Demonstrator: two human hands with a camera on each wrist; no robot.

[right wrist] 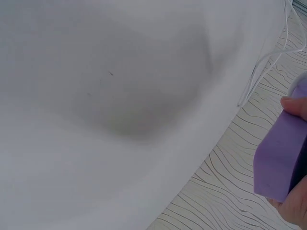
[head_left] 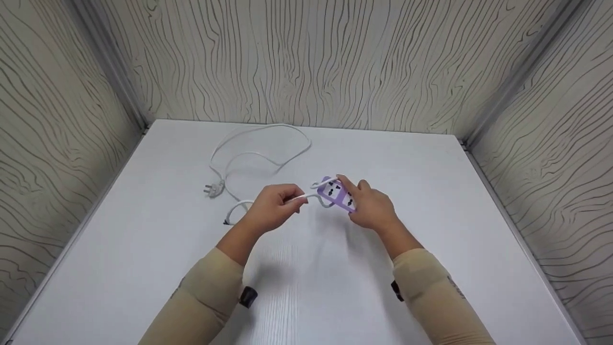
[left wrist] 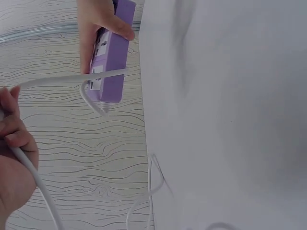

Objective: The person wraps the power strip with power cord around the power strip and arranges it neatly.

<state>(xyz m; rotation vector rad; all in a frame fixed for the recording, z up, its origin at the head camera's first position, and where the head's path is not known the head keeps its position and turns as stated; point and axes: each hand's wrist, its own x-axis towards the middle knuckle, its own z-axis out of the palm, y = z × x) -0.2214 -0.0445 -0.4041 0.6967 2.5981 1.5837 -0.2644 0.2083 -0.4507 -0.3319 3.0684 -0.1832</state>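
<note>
A purple power strip (head_left: 341, 195) with white socket faces is gripped by my right hand (head_left: 373, 206) above the middle of the table. Its white cord (head_left: 312, 195) loops round the strip's near end, plainly seen in the left wrist view across the purple side (left wrist: 113, 72). My left hand (head_left: 275, 206) pinches this cord between thumb and fingers, a short way left of the strip. In the right wrist view, the fingers of my right hand (right wrist: 295, 206) hold the strip (right wrist: 278, 155) from both sides.
The rest of the cord (head_left: 261, 126) lies in loose loops on the white table (head_left: 407, 163), toward the back left. At its end rests a three-pin plug (head_left: 214, 189). Wood-patterned panels (head_left: 306, 62) stand round the table's back and sides.
</note>
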